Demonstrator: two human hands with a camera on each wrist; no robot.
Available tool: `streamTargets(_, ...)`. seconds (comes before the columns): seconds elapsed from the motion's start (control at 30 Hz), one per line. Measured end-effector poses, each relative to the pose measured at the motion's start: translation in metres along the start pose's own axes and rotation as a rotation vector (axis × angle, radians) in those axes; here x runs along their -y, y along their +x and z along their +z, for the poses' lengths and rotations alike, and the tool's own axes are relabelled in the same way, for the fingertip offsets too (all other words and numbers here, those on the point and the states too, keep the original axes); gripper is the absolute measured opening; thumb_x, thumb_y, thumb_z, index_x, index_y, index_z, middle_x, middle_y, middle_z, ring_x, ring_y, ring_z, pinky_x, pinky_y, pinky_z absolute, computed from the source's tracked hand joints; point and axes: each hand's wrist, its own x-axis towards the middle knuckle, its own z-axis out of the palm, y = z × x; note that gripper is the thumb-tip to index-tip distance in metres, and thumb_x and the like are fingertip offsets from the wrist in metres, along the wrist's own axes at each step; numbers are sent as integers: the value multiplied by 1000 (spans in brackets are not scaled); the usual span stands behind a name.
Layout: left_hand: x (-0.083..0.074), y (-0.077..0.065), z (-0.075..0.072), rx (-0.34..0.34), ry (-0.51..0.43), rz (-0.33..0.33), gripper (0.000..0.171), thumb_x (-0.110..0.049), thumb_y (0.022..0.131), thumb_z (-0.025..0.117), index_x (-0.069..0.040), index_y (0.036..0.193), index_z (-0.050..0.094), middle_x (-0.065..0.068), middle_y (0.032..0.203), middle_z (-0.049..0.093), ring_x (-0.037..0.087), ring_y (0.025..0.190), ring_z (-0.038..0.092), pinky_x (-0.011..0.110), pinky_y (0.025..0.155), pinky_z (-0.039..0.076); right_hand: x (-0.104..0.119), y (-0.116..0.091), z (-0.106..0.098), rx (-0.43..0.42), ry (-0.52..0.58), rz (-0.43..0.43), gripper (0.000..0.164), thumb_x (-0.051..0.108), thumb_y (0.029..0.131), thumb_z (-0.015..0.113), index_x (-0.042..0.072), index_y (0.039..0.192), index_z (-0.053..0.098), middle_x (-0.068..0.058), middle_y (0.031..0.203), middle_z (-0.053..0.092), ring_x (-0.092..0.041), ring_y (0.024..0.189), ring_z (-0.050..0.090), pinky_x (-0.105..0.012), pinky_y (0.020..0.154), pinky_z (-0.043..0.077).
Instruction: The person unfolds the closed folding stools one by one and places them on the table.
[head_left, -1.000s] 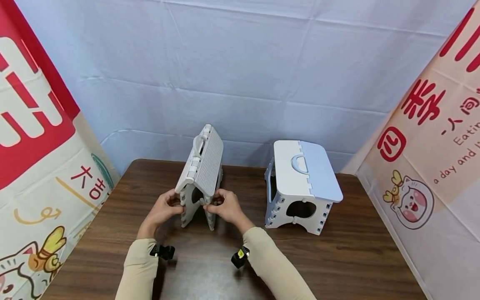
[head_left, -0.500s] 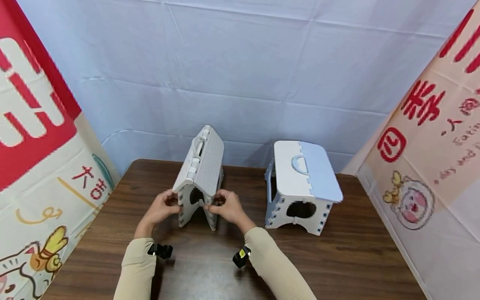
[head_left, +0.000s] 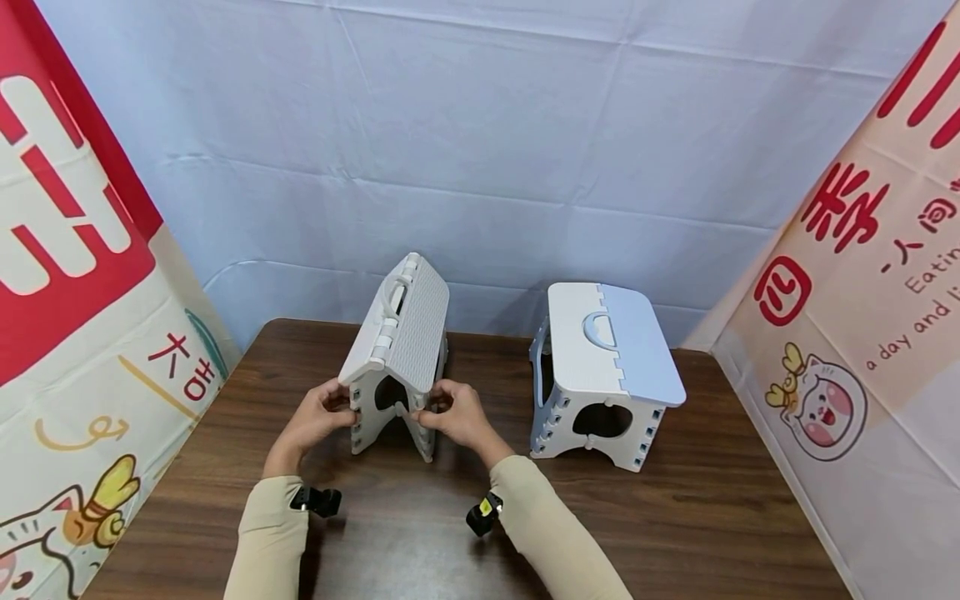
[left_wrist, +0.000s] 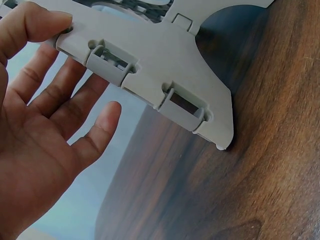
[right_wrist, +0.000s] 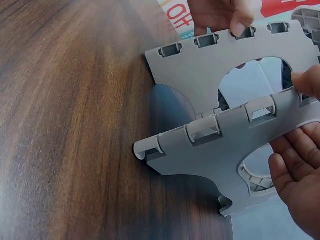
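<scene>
A white-grey folding step stool [head_left: 422,312] stands partly unfolded on the table, its two top halves sloping like a roof from a ridge with a carry handle [head_left: 391,298]. At its near left leg edge my left hand [head_left: 318,414] grips the hinged side panel, thumb on the front face and other fingers behind, as the left wrist view shows. My right hand [head_left: 457,414] pinches the opposite leg edge between thumb and fingers. In the right wrist view the front panel [right_wrist: 190,80] is folded inward in a V, with an oval hole in it.
A second folding stool [head_left: 600,350], white and light blue, stands fully unfolded to the right. The brown wood table [head_left: 720,500] runs up to a pale cloth backdrop [head_left: 480,167]. Printed cloths [head_left: 885,333] hang at both sides.
My left hand has moved left with its leg edge, while the right hand has barely moved. The stool's legs stand wider apart and its roof-like top has flattened somewhat.
</scene>
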Motion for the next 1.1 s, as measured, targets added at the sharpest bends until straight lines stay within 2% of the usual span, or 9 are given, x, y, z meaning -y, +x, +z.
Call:
streamTargets(0.13, -2, -1, -1, -3, -4, -4, 42, 6, 77, 68, 10, 116, 53, 17, 102, 60, 19, 92, 60, 31, 73, 51, -17, 5, 2, -5, -28, 1, 27, 11, 72, 78, 1, 94, 66, -8, 90, 66, -27, 79, 63, -25, 62, 50)
streamTargets(0.4, -2, -2, -5, -13, 2, -20, 41, 7, 76, 67, 8, 115, 54, 16, 100, 60, 21, 89, 62, 32, 72, 51, -20, 5, -2, 7, -30, 4, 27, 18, 72, 79, 6, 92, 67, -1, 89, 65, -24, 79, 63, -28, 63, 50)
streamTargets(0.67, -2, -4, -9, -1, 2, -25, 41, 6, 76, 68, 8, 115, 54, 18, 103, 60, 22, 90, 61, 33, 72, 51, -22, 6, -5, 32, 7, 2, 26, 15, 72, 80, 3, 91, 66, -6, 91, 64, -26, 82, 63, -29, 66, 51)
streamTargets(0.8, -1, -5, -10, -2, 2, -32, 43, 4, 76, 69, 8, 116, 54, 19, 104, 60, 23, 91, 61, 33, 73, 51, -24, 6, -6, 36, -8, -11, 26, 15, 73, 79, 2, 90, 66, -7, 91, 64, -22, 80, 62, -29, 66, 50)
streamTargets(0.97, 1, -5, -11, -6, 10, -36, 39, 4, 77, 69, 8, 112, 55, 20, 105, 60, 20, 92, 62, 32, 73, 51, -26, 6, -9, 39, -25, -17, 24, 16, 72, 79, 5, 88, 65, -3, 89, 64, -15, 76, 61, -28, 65, 50)
streamTargets(1.1, 1, -6, -12, -7, 12, -34, 38, 4, 78, 69, 9, 112, 54, 21, 106, 59, 18, 93, 62, 31, 73, 51, -27, 6, -11, 46, -12, -16, 25, 15, 73, 79, 4, 90, 65, -4, 90, 64, -15, 77, 61, -28, 66, 50)
